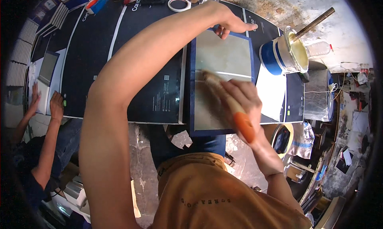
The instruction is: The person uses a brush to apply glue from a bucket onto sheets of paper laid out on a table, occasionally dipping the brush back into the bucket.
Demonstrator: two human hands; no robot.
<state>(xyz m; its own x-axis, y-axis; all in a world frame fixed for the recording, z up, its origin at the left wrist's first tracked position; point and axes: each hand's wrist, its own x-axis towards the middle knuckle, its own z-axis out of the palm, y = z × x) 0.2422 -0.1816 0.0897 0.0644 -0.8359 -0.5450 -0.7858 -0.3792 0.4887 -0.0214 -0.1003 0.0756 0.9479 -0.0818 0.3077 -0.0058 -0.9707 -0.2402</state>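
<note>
A flat cover piece [224, 55] lies before me, two grey-brown board panels with a dark blue border and a pale strip across between them. My right hand [242, 96] is closed round a paintbrush [232, 104] with a wooden handle and an orange end. The brush head is low over the panel's left side, near the pale strip, and blurred; whether it touches cannot be told. My left arm reaches across to the far edge. There my left hand [229, 22] rests with one finger stretched to the right and others bent down onto the panel. It holds nothing visible.
Right of the cover stand a blue-and-white bucket [272, 57] with a stick in it and a clear bottle [319, 49]. White paper [270, 94] lies nearer. A tape roll [179, 4] sits at the back. At left, another person's hands [56, 105] hold a white-paged book [44, 91].
</note>
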